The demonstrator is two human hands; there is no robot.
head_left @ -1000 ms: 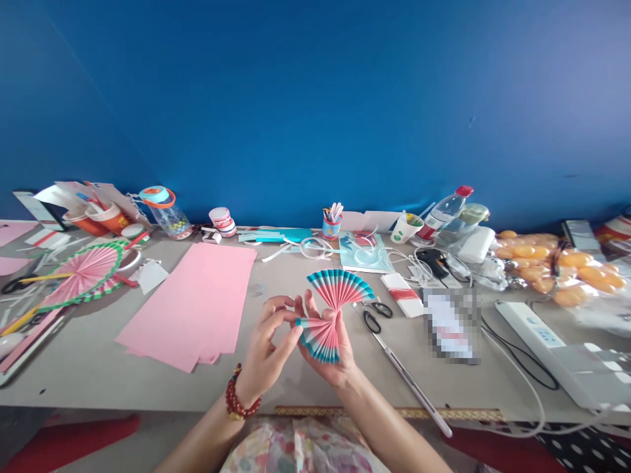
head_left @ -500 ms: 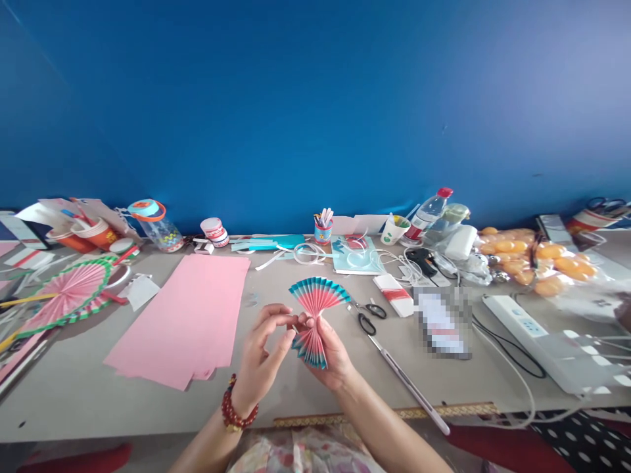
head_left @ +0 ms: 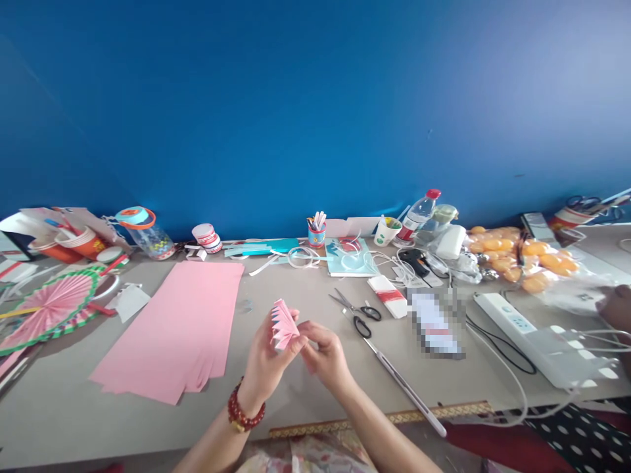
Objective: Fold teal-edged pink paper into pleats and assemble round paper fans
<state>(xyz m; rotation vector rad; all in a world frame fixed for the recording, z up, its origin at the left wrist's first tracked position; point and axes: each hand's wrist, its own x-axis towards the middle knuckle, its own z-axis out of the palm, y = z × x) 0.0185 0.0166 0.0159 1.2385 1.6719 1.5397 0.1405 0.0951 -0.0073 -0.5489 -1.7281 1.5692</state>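
My left hand (head_left: 266, 358), with a red bead bracelet on its wrist, pinches a small pleated pink paper fan (head_left: 283, 326) that has blue-green tips and is folded nearly closed. My right hand (head_left: 324, 353) is curled and meets the fan at its lower right edge, fingers pinched against it. Both hands hover just above the grey table (head_left: 305, 387) near its front edge. A stack of pink paper sheets (head_left: 180, 325) lies to the left of my hands.
Scissors (head_left: 355, 311) and a long metal ruler (head_left: 407, 387) lie right of my hands. A finished pink-and-green fan (head_left: 52, 305) sits far left. Cups, a jar, a bottle, a power strip (head_left: 522, 326) and cables crowd the back and right. Another person's hand (head_left: 614, 305) shows at the right edge.
The fan was spread open above and below my right hand; now it is folded almost closed and held mainly by my left hand. The view has shifted right.
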